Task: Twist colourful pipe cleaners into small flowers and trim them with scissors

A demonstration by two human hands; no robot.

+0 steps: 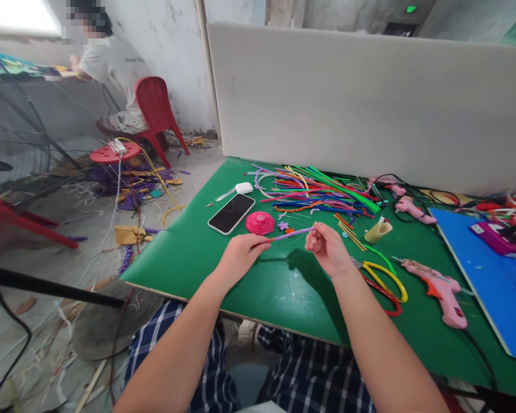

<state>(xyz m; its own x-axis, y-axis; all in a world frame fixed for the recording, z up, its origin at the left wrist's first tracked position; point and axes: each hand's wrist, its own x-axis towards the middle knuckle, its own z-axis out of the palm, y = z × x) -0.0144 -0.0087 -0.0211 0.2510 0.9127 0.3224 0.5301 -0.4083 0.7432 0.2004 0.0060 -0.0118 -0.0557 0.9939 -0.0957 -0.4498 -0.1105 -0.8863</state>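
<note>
Stretched between my two hands, just above the green tabletop, is a light purple pipe cleaner. My left hand pinches its left end, and my right hand grips the other end between thumb and fingers. Right behind my left hand sits a pink coiled dome. A small purple flower and a small orange piece lie close behind the pipe cleaner. A black-screened phone rests left of the pink dome.
Behind the hands lies a heap of coloured pipe cleaners. Yellow-and-red scissors, a pink glue gun and a blue board are on the right. A bamboo cup stands near the scissors. A person sits at the far left.
</note>
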